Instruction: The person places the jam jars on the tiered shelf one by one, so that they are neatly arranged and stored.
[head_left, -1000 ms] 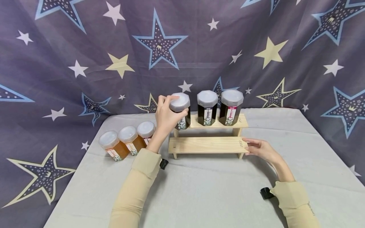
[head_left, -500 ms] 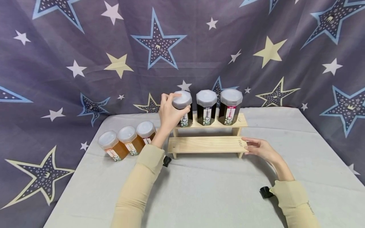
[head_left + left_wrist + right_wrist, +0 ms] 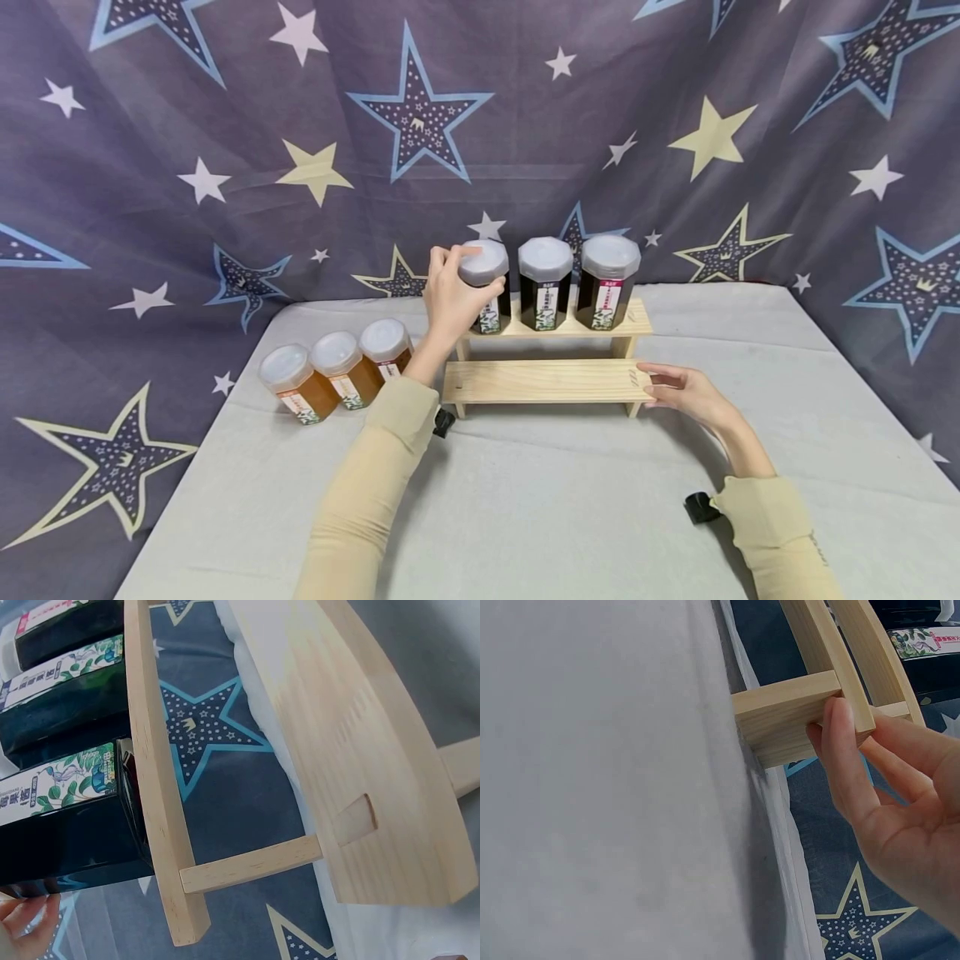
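Three dark jars [image 3: 546, 287], three lighter jars [image 3: 347, 371], one two-tier wooden rack [image 3: 551, 382]

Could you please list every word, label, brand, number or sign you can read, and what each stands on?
No words or numbers read clearly.
Labels on three dark jars: Chinese characters, too blurred to read.
Labels on three jars at left: too small.
Mark on right sleeve: too small.
Curtain stars: crown signs, no words.
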A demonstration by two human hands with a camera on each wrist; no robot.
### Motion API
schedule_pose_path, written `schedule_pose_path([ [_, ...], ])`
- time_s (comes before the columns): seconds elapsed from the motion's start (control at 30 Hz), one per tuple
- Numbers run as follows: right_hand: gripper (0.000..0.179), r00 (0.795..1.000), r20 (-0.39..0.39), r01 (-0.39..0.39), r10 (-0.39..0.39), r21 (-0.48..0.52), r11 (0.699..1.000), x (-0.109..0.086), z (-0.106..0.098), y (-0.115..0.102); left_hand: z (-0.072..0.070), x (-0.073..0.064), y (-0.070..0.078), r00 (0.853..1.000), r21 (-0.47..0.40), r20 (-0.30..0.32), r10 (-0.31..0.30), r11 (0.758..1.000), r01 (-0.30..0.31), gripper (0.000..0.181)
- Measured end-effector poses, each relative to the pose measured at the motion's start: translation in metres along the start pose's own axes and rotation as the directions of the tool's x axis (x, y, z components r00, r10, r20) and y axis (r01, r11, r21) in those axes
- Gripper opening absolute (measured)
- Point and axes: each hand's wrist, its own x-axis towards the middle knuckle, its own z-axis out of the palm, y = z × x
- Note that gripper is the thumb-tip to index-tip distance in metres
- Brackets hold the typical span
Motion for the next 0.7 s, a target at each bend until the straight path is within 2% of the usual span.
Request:
schedule_pose_path([
  [0.23,0.052,1.0,-0.002,-0.011,0.011,0.01,1.0,-0.0006,-0.0001,-0.0001,0.004,0.0018,-0.0015,1.0,0.007,0.013,-0.015,1.0,0.015,0.044],
  [0.5,0.052,1.0,-0.01,-0.014,0.013,-0.01,1.0,0.0,-0.0012,-0.0002,0.0058,0.0024,-0.004,0.997,0.001,0.068,-0.035,0.999,0.035,0.045],
  [0.7,0.052,1.0,-0.007,-0.005,0.005,-0.012,1.0,-0.0004,-0.0013,0.0002,0.0053,-0.001,-0.0057,0.996,-0.023,0.082,-0.027,0.999,0.029,0.046],
])
